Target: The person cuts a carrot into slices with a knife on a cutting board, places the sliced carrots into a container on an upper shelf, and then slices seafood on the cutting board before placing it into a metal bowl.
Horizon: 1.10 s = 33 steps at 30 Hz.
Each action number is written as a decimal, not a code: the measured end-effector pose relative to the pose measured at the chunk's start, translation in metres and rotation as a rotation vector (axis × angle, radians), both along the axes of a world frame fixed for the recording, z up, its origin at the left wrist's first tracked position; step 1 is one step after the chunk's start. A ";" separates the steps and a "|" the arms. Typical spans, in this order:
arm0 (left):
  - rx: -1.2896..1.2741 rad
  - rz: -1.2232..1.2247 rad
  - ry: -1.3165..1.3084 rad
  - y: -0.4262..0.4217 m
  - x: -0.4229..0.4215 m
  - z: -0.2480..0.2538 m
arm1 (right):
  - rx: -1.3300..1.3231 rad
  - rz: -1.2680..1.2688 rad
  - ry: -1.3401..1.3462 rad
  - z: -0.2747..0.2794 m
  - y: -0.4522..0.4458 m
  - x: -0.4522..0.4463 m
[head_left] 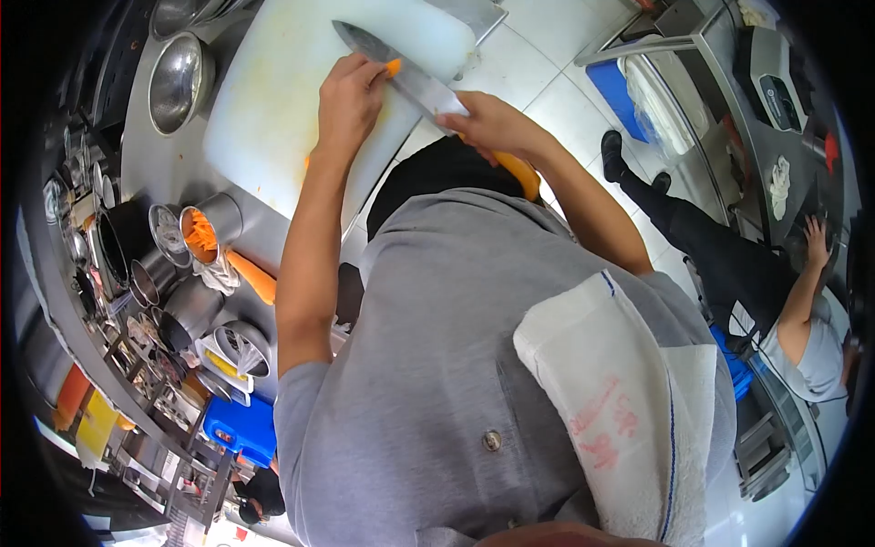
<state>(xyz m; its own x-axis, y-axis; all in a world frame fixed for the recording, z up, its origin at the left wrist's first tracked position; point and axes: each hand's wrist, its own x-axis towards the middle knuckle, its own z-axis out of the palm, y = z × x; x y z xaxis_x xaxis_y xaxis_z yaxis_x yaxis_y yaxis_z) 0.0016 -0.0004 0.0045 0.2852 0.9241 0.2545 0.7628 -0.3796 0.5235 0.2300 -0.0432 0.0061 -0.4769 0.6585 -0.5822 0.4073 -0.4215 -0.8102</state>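
My right hand (488,123) is closed round the orange handle of a large knife (415,82), whose blade points up and left over the white cutting board (273,100). At the blade's side, my left hand (353,100) pinches a small orange carrot piece (393,68) above the board. A small orange bit lies near my left wrist. Left of my left forearm stands a metal container with cut carrot (200,231), and a whole carrot (252,277) lies beside it.
A metal bowl (177,84) sits left of the board. Metal pots (192,308) and a blue container (241,428) are at the lower left. At the right, another person (752,264) is beside a metal shelf with a scale (775,91).
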 end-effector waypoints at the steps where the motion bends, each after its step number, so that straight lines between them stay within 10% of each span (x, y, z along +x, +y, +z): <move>1: 0.007 -0.005 0.004 0.001 0.000 0.001 | 0.012 -0.014 -0.005 -0.001 0.006 -0.008; 33: -0.254 -0.032 0.020 -0.011 -0.022 0.009 | 0.094 -0.003 -0.195 0.042 -0.004 0.053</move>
<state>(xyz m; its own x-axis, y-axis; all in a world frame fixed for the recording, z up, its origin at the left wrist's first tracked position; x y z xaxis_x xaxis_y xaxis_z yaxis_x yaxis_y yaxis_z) -0.0200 -0.0118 0.0132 0.3181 0.9480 0.0097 0.7639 -0.2623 0.5897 0.2833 -0.0467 0.0482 -0.3591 0.7155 -0.5993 0.5591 -0.3493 -0.7520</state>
